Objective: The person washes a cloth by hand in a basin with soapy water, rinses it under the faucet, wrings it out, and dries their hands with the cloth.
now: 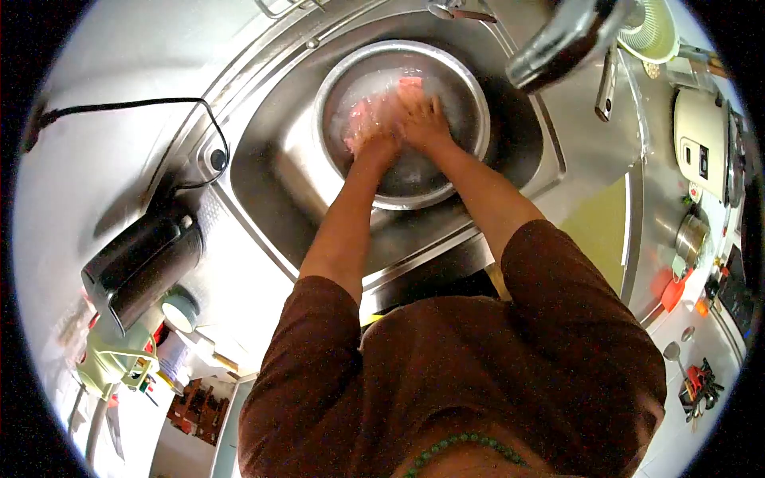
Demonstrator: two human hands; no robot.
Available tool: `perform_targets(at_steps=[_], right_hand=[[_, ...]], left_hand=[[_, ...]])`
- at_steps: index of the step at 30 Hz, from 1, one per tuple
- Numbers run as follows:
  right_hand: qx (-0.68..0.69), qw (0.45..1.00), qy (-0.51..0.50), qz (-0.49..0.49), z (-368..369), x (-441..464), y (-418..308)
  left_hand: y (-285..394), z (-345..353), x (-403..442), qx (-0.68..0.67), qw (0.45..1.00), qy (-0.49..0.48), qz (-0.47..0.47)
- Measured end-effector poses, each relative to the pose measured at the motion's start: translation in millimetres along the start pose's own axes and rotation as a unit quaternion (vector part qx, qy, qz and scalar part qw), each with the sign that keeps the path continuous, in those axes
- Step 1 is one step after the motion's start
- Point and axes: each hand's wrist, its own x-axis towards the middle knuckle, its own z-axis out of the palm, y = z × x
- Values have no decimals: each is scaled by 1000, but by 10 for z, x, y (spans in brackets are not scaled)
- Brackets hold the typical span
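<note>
A round metal basin (322, 119) with cloudy, sudsy water sits in the steel sink. In the water lies a pink cloth (410, 82), wet and partly hidden by suds and my hands. My left hand (378, 146) is in the basin at its left, fingers curled and partly under water, gripping the bunched cloth. To its right, my right hand (424, 119) presses down on the cloth, its fingers bent over it and a corner showing beyond the fingertips. The hands are close together.
The steel sink (275, 171) surrounds the basin. A dark faucet-like object (562, 48) hangs at upper right, near a knife handle (606, 92). A black kettle (147, 263) with a cord stands on the left. A cream-coloured appliance (701, 143) is at far right.
</note>
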Motion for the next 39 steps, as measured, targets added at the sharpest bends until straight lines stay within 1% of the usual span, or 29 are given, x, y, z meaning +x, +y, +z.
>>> perform_targets(at_steps=[3,4,6,7,8,9,11,12,14,15,16,17,18,19,20,21,23,24,25,26,28,30,31,32,34,35,36,38,39], right_hand=[[97,993,-73,-7,-262,126,80],[148,986,-36,73,-377,169,62],[248,941,39,229,-660,247,1],[320,914,121,220,-548,231,1],[421,859,16,292,-442,168,-70],[509,779,-92,354,-414,146,-176],[582,722,-163,337,-435,158,-399],[576,761,-126,272,-663,132,-622],[620,755,-101,187,-1063,56,-896],[546,826,-49,133,-1292,12,-1019],[464,882,4,77,-1514,-22,-1134],[375,925,56,20,-1620,-33,-1201],[382,922,58,33,-1580,-30,-1217],[390,918,60,44,-1482,-43,-1229],[399,913,60,55,-1383,-51,-1238],[355,926,73,102,-1360,-12,-1238],[427,888,-28,167,-1420,76,-1025],[460,862,-80,199,-1423,127,-874],[462,857,-57,220,-1188,145,-710],[463,852,-34,241,-903,168,-537],[358,888,-111,267,-578,199,-263],[389,895,-25,218,-365,227,19],[401,895,22,195,-320,249,103],[319,931,59,168,-359,261,131],[146,975,127,107,-421,273,198],[132,983,98,82,-334,244,208],[124,987,83,60,-328,246,172],[104,993,53,18,-266,244,80],[86,995,54,7,-163,218,42]], left_hand=[[41,-515,-55,-52,998,-35,26],[38,-668,-100,-67,996,-48,36],[-56,-708,-278,-228,963,124,-78],[98,-703,-378,-377,875,187,-238],[142,-777,-449,-554,769,114,-299],[162,-828,-502,-703,622,34,-343],[3,-678,-453,-813,411,-80,-404],[-187,-565,-434,-875,360,-147,-290],[-449,-439,-443,-935,225,-269,-47],[-417,-447,-397,-900,259,-324,137],[-358,-452,-494,-921,276,-269,49],[-230,-502,-591,-928,311,-180,-98],[-83,-542,-654,-908,352,-116,-193],[42,-590,-669,-887,383,-81,-244],[141,-639,-654,-871,409,-73,-261],[226,-700,-653,-856,434,-65,-273],[396,-789,-585,-832,471,-60,-288],[463,-797,-557,-832,468,-56,-291],[520,-812,-557,-839,456,-51,-293],[531,-792,-535,-857,425,-42,-286],[471,-806,-472,-899,350,-12,-263],[414,-1331,-477,-885,364,11,-288],[345,-1350,-478,-878,382,68,-280],[185,-1352,-468,-880,385,6,-278],[170,-1175,-417,-703,638,5,-313],[-5,-862,-363,-424,890,-35,-165],[-30,-837,-316,-51,997,26,-46],[247,-776,-297,51,993,73,-73],[206,-623,-213,103,992,47,-50]])
